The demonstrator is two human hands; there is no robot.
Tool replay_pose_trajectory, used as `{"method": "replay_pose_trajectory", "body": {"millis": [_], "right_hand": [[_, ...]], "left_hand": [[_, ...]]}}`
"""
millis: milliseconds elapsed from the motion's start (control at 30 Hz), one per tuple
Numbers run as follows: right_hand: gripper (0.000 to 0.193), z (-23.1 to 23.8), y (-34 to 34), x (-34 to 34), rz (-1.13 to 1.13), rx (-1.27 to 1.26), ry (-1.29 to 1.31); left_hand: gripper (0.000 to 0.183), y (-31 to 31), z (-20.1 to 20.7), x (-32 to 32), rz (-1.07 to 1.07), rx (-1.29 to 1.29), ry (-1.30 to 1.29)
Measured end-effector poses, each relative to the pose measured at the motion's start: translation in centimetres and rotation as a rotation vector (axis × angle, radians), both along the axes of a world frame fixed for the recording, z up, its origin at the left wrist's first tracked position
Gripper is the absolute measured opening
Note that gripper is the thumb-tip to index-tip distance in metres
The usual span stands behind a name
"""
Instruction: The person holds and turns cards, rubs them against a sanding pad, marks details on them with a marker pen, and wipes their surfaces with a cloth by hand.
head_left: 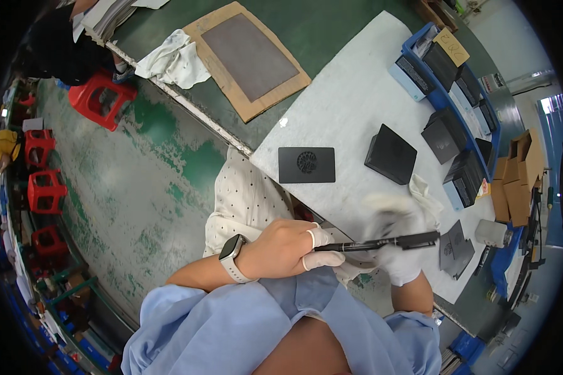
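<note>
White padded sheeting (350, 106) covers the near part of a green table (319, 25), whose metal-trimmed edge runs diagonally from upper left toward the person's lap.

Both hands are raised together over that edge, clamped on 1 black pen (381, 242). The left hand (284, 250), with white finger cots on 2 fingertips and a watch (231, 256) with a pale band on the wrist, pinches the pen's thin end. The right hand (397, 240), in a white glove and blurred, is wrapped around the thicker end, which sticks out toward the right. The pen lies nearly level, above the lap and the sheet's lower margin.

Just beyond the hands, a flat black plate (306, 165) with a round pattern lies near the sheet's near edge, with bare sheet around it. To its right stands a tilted black square panel (391, 154), and a crumpled white cloth (422, 187) lies beside the gloved hand. More dark plates (455, 250) lie right of the pen tip. A blue tray (444, 103) of black parts lines the far right edge. A cardboard sheet (250, 59) with a grey pad lies on the bare green surface further left. Red stools (100, 100) stand on the worn green floor (137, 181) to the left, where most open room lies.
</note>
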State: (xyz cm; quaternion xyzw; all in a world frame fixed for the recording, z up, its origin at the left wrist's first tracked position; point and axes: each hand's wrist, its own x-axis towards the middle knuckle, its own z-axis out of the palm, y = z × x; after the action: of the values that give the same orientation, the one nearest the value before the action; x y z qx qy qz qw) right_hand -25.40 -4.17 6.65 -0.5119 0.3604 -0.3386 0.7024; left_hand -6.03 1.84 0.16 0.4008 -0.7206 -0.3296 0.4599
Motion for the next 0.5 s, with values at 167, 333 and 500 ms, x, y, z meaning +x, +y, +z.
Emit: {"method": "replay_pose_trajectory", "body": {"millis": [167,333,500], "right_hand": [[0.020,0.7,-0.6,-1.7,-0.191,-0.303,0.229],[0.024,0.9,-0.9,0.2,0.311,-0.334,0.606],[0.021,1.0,-0.5,3.2,0.246,-0.232,0.556]], "left_hand": [[0.027,0.1,0.1,1.0,-0.031,0.040,-0.008],[0.035,0.5,-0.3,1.9,0.048,0.291,0.233],[0.029,0.3,-1.0,3.7,-0.007,0.261,0.230]]}}
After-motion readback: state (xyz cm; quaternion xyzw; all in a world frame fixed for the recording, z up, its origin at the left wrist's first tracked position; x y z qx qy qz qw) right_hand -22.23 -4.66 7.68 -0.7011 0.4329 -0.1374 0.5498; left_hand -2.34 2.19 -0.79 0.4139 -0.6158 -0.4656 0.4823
